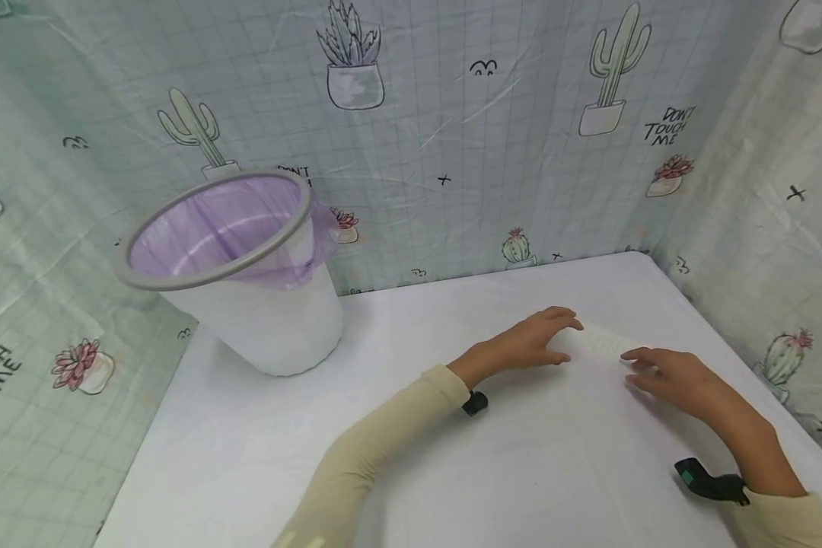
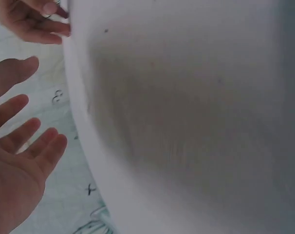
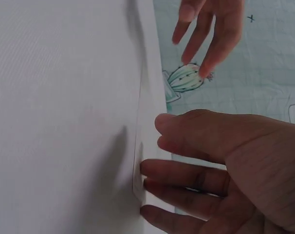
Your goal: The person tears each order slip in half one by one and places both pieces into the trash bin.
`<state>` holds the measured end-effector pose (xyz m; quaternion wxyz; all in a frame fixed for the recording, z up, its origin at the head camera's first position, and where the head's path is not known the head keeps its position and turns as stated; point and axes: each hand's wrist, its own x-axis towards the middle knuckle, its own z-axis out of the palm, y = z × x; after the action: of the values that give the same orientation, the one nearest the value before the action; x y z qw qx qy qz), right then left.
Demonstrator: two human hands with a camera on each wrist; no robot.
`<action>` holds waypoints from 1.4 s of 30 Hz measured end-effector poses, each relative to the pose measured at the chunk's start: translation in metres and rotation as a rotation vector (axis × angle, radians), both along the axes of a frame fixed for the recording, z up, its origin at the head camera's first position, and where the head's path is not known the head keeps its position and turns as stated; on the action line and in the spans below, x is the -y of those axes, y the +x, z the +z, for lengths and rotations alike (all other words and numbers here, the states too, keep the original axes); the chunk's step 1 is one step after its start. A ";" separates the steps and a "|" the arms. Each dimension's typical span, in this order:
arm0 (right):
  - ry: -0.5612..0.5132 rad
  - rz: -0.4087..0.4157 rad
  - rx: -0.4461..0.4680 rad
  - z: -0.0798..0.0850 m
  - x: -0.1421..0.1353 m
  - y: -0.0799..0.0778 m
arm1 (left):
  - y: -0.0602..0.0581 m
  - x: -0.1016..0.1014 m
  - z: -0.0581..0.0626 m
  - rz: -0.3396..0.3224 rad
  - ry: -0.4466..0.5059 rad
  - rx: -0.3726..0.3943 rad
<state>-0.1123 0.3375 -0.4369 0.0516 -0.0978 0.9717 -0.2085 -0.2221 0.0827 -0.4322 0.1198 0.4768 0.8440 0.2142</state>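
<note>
A thin, flat, whitish strip lies on the white table, hard to tell from its surface; what it is made of is unclear. My left hand is at the strip's far left end, fingers loosely spread and thumb apart. Across from it, my right hand has its fingertips at the near right end. In the right wrist view, those fingers reach the edge of the flat piece; whether they touch it I cannot tell. The left wrist view shows the left palm with nothing in it.
A white bin with a grey rim and purple liner stands at the back left of the table. Cactus-printed cloth hangs behind and at both sides. Dark wrist cameras are strapped to the wrists.
</note>
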 end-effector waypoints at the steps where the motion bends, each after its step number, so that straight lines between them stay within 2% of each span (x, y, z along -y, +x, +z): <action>1: -0.006 0.009 -0.003 0.000 0.000 0.000 | -0.002 -0.007 -0.004 -0.017 -0.023 -0.001; 5: 0.002 0.046 -0.047 -0.001 0.000 0.002 | -0.007 -0.031 -0.015 -0.058 -0.086 0.032; 10: 0.033 0.080 -0.166 -0.007 0.001 0.003 | -0.014 -0.050 -0.019 -0.023 -0.091 0.081; 13: 0.055 0.060 -0.183 -0.011 0.002 -0.001 | -0.017 -0.056 -0.021 -0.016 -0.113 0.085; 16: 0.068 0.010 -0.118 -0.014 0.005 -0.004 | -0.016 -0.058 -0.024 0.016 -0.126 0.065; 20: 0.100 -0.054 -0.061 -0.017 0.010 -0.008 | -0.011 -0.059 -0.026 0.093 -0.095 0.029; 23: 0.128 -0.060 -0.083 -0.017 0.013 -0.011 | -0.009 -0.059 -0.025 0.145 -0.084 0.021; 28: 0.123 -0.021 -0.130 -0.015 0.014 -0.017 | -0.008 -0.058 -0.020 0.203 -0.096 -0.022; 33: 0.113 -0.028 -0.140 -0.013 0.014 -0.021 | -0.007 -0.056 -0.017 0.226 -0.093 -0.024; 39: 0.114 -0.044 -0.108 -0.015 0.014 -0.017 | -0.004 -0.055 -0.018 0.218 -0.100 -0.007; 42: 0.111 -0.040 -0.127 -0.014 0.014 -0.017 | -0.005 -0.056 -0.019 0.212 -0.088 -0.025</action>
<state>-0.1289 0.3234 -0.4505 -0.0090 -0.0885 0.9849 -0.1485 -0.2272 0.1383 -0.4511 0.1070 0.3819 0.8997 0.1825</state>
